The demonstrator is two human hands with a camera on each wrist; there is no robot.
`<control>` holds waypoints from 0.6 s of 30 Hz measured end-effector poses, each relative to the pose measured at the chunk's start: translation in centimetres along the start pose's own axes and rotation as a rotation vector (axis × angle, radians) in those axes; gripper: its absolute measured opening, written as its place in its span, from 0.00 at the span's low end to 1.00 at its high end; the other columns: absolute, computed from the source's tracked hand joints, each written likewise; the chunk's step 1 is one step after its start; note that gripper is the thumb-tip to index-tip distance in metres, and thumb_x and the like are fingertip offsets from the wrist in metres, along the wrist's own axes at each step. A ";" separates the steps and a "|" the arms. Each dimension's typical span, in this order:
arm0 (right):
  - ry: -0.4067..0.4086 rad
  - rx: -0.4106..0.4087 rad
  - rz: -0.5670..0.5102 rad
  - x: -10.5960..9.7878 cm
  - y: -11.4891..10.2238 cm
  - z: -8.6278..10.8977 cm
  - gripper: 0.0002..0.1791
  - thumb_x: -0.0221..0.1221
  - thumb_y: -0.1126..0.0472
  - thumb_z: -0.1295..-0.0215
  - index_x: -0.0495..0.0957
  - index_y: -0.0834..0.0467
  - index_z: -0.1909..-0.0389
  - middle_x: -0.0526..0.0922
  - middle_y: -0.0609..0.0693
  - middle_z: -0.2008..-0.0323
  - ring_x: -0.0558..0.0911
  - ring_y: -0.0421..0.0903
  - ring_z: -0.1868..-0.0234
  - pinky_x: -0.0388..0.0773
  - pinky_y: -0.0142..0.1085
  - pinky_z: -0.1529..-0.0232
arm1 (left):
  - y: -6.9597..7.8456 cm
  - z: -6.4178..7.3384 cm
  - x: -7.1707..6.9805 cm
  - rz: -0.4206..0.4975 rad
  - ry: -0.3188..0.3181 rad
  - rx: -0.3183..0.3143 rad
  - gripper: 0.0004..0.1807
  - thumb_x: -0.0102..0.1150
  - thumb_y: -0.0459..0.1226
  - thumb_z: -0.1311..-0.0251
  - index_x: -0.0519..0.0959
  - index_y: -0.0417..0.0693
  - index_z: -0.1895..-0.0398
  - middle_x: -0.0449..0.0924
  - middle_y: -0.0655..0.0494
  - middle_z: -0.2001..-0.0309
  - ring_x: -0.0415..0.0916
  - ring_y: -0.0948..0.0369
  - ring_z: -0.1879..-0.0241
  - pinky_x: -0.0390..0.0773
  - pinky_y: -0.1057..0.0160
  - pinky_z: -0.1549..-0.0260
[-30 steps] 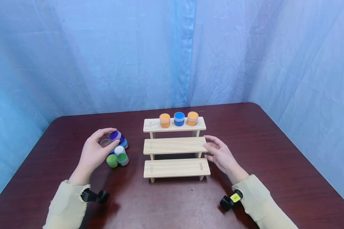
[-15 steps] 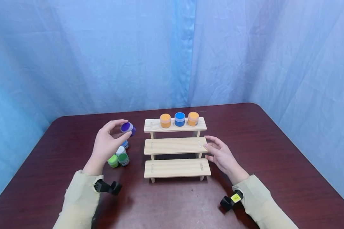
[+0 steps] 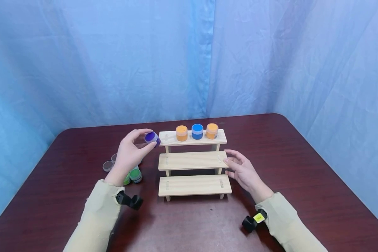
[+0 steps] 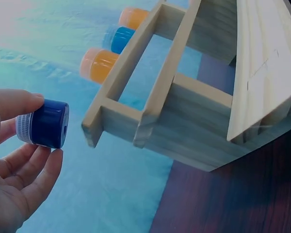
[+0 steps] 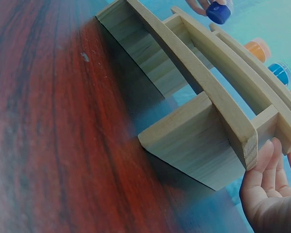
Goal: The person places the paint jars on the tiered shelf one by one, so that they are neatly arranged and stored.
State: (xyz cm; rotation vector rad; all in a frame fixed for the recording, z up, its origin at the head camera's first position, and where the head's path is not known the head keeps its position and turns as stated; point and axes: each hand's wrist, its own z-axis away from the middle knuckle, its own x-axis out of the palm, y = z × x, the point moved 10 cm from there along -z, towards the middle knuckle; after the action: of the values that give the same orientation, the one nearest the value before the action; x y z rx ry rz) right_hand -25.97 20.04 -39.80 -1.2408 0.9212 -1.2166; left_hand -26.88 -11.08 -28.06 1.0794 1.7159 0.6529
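My left hand pinches a small purple paint jar between thumb and fingers, just off the left end of the top shelf. In the left wrist view the jar is tipped on its side and apart from the wood. A three-tier wooden display stand stands mid-table. An orange jar, a blue jar and another orange jar sit along its top tier. My right hand holds the right end of the middle tier, its fingers against the wood.
Left of the stand, a dark green jar and a light green jar stand beside grey-topped round pieces; my left forearm hides part of this group. A blue curtain hangs behind the dark red table.
My left hand has lifted the purple jar from the group on the left and carried it right, up to the top tier's left end. The right hand has stayed on the stand.
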 end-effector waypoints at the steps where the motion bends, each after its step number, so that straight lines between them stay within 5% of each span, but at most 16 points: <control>1: 0.000 -0.002 0.001 0.0 0.0 0.0 0.29 0.51 0.63 0.33 0.53 0.64 0.34 0.76 0.39 0.63 0.78 0.34 0.64 0.76 0.30 0.63 | 0.1 -0.1 0.2 -0.004 0.000 0.008 0.21 0.65 0.32 0.48 0.76 0.41 0.48 0.76 0.46 0.52 0.77 0.53 0.53 0.81 0.57 0.55; 18: 0.004 0.006 0.009 -0.1 -0.1 0.0 0.30 0.51 0.63 0.33 0.52 0.64 0.33 0.76 0.39 0.64 0.78 0.34 0.64 0.76 0.29 0.64 | 1.1 -2.2 2.5 -0.050 -0.046 0.095 0.20 0.66 0.33 0.49 0.77 0.41 0.50 0.76 0.46 0.56 0.77 0.53 0.55 0.81 0.54 0.56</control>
State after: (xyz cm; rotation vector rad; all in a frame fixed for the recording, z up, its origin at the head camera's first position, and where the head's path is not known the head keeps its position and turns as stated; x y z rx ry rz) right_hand -26.03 20.09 -39.73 -1.2289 0.9246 -1.2148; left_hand -28.84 -8.23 -27.41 1.1055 1.7433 0.5162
